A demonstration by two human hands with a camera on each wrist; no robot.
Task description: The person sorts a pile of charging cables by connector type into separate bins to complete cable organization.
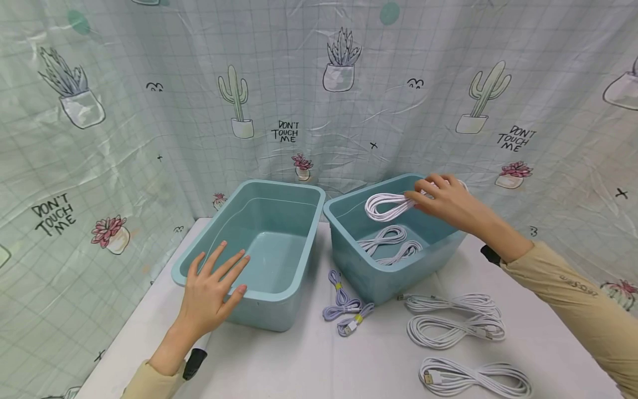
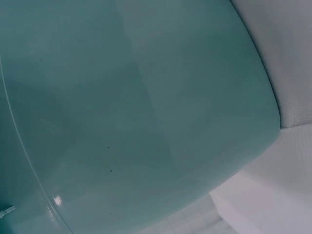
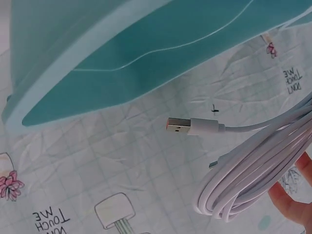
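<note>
My right hand (image 1: 443, 200) grips a coiled white USB cable (image 1: 389, 206) above the right teal bin (image 1: 349, 271). In the right wrist view the USB plug (image 3: 190, 126) sticks out from the coil, with fingers (image 3: 287, 202) round the bundle. Two more white cable coils (image 1: 384, 237) lie inside that bin. My left hand (image 1: 208, 291) has its fingers spread over the near left rim of the left teal bin (image 1: 284, 296), whose floor is bare. The left wrist view is filled by a teal bin wall (image 2: 146, 107).
Between the bins' near ends lie purple cables (image 1: 344, 307) with yellow ties. Several white cable bundles (image 1: 456, 331) rest on the white table (image 1: 309, 366) at the right. A patterned curtain (image 1: 279, 72) hangs behind and along the sides.
</note>
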